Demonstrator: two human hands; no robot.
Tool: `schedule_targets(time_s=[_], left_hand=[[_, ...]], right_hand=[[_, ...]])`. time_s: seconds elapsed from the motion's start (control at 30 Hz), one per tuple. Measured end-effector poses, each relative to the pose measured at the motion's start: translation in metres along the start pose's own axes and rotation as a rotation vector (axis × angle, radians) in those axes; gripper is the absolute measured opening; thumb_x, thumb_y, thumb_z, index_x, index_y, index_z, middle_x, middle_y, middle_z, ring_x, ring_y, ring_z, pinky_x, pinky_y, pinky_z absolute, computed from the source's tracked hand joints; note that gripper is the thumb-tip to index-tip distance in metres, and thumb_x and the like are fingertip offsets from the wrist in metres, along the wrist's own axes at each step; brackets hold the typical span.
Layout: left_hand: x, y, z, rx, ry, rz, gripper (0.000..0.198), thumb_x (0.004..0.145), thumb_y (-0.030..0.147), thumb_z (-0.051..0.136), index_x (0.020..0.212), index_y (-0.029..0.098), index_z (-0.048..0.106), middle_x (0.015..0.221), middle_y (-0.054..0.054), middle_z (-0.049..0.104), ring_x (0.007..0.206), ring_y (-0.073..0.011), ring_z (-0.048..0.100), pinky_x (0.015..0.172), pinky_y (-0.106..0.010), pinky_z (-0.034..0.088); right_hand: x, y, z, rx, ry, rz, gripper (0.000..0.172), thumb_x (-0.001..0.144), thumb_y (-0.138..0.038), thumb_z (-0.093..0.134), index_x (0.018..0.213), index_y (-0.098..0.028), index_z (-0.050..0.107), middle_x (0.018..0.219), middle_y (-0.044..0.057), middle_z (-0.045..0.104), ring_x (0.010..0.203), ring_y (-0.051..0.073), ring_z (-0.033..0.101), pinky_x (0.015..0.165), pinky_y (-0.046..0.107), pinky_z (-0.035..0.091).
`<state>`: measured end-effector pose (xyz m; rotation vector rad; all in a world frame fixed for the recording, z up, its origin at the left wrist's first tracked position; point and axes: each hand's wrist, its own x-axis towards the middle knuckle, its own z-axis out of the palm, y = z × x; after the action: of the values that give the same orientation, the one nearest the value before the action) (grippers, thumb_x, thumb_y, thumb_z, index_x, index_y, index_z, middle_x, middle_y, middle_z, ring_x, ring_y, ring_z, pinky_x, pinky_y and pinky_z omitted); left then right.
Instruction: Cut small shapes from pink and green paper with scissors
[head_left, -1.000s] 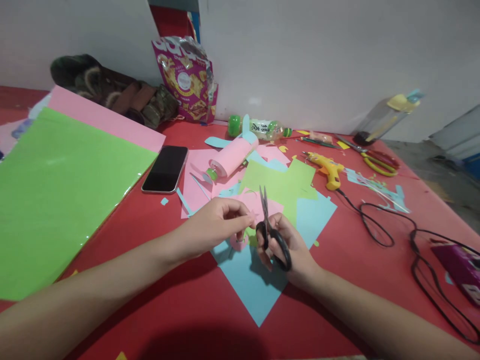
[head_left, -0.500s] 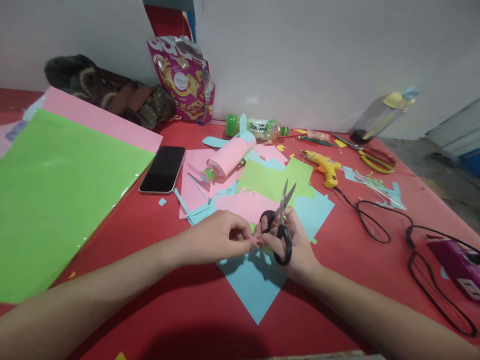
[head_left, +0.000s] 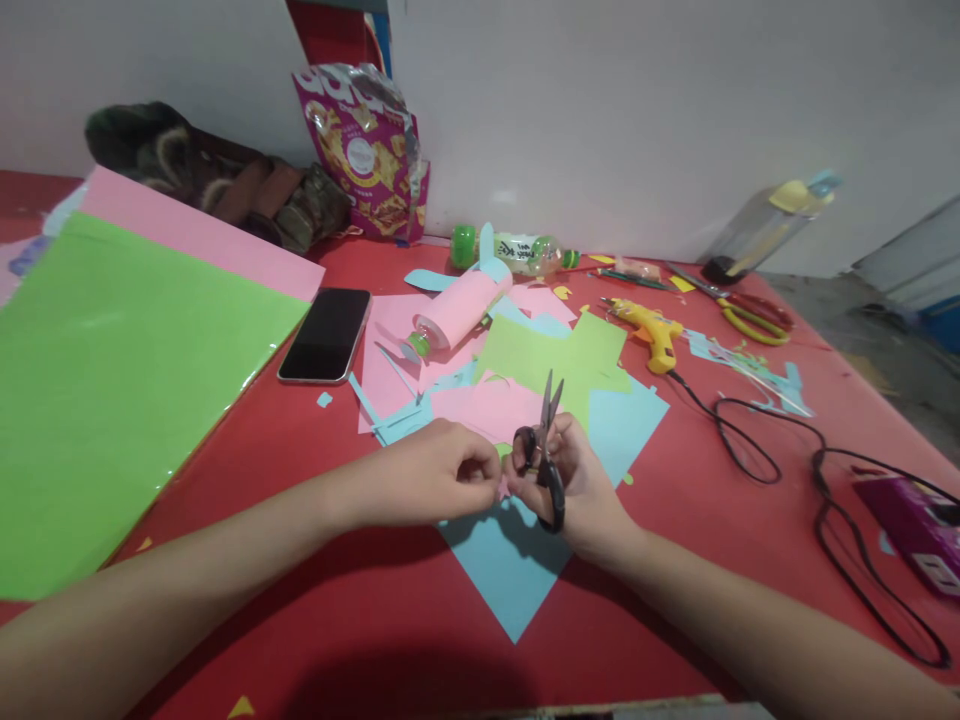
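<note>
My left hand (head_left: 439, 480) is curled into a pinch on a tiny pink paper scrap (head_left: 501, 486), which barely shows between the fingers of both hands. My right hand (head_left: 585, 490) grips black-handled scissors (head_left: 544, 450), blades pointing up and away, and its fingertips meet the left hand's at the scrap. Both hands hover over a light blue paper sheet (head_left: 510, 570) on the red table (head_left: 375, 620).
Big green (head_left: 105, 380) and pink (head_left: 195, 240) sheets lie left, a black phone (head_left: 326, 335) beside them. Farther back: a pink-wrapped bottle (head_left: 457, 310), snack bag (head_left: 364, 150), yellow glue gun (head_left: 652, 335) with black cord (head_left: 765, 450), second scissors (head_left: 750, 315), a water bottle (head_left: 765, 230).
The scissors dropped and tilted from beside the scrap as the right fingertips joined the left hand's pinch. Both hands drew together and slightly nearer to me.
</note>
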<state>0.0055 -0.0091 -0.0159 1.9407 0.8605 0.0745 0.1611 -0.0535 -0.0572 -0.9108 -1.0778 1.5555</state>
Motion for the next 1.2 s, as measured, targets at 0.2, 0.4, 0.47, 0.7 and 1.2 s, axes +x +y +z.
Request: schedule_targets(time_s=[0.2, 0.4, 0.47, 0.7, 1.2], left_hand=[[0.003, -0.004, -0.004, -0.111, 0.111, -0.075, 0.018, 0.071, 0.021, 0.04, 0.067, 0.015, 0.057, 0.063, -0.001, 0.061, 0.059, -0.0123, 0.054, 0.055, -0.02, 0.038], [0.007, -0.007, 0.003, -0.147, 0.099, -0.077, 0.017, 0.071, 0.024, 0.043, 0.073, 0.015, 0.057, 0.064, -0.002, 0.062, 0.059, -0.013, 0.056, 0.056, -0.022, 0.041], [0.008, -0.006, 0.008, -0.158, 0.121, -0.059, 0.017, 0.072, 0.026, 0.045, 0.075, 0.015, 0.057, 0.063, -0.002, 0.06, 0.059, -0.0123, 0.054, 0.055, -0.021, 0.04], [0.008, -0.003, 0.02, -0.313, 0.223, -0.008, 0.023, 0.076, 0.033, 0.044, 0.067, 0.014, 0.053, 0.058, 0.001, 0.051, 0.054, -0.0089, 0.045, 0.052, -0.02, 0.037], [0.006, -0.011, 0.028, -0.325, 0.348, -0.045, 0.015, 0.075, 0.022, 0.042, 0.064, 0.014, 0.05, 0.058, 0.0, 0.054, 0.057, -0.0109, 0.053, 0.058, -0.022, 0.042]], right_hand=[[0.002, -0.001, -0.001, -0.053, 0.106, -0.031, 0.037, 0.061, -0.01, 0.062, 0.072, -0.023, 0.03, 0.067, -0.007, 0.045, 0.057, 0.006, 0.044, 0.052, 0.021, 0.036], [0.005, 0.0, -0.002, -0.066, 0.209, -0.088, 0.036, 0.061, -0.01, 0.061, 0.073, -0.024, 0.029, 0.068, -0.007, 0.045, 0.057, 0.007, 0.046, 0.051, 0.021, 0.036], [0.005, 0.0, -0.003, -0.062, 0.221, -0.097, 0.037, 0.06, -0.009, 0.061, 0.074, -0.024, 0.03, 0.069, -0.007, 0.045, 0.058, 0.007, 0.048, 0.052, 0.021, 0.037], [0.004, 0.0, -0.002, -0.035, 0.203, -0.107, 0.04, 0.058, -0.004, 0.062, 0.073, -0.023, 0.031, 0.068, -0.008, 0.046, 0.059, 0.006, 0.047, 0.052, 0.019, 0.037], [0.014, 0.005, -0.019, 0.038, 0.299, -0.173, 0.033, 0.064, -0.008, 0.06, 0.077, -0.025, 0.035, 0.072, -0.007, 0.047, 0.059, 0.006, 0.052, 0.05, 0.019, 0.041]])
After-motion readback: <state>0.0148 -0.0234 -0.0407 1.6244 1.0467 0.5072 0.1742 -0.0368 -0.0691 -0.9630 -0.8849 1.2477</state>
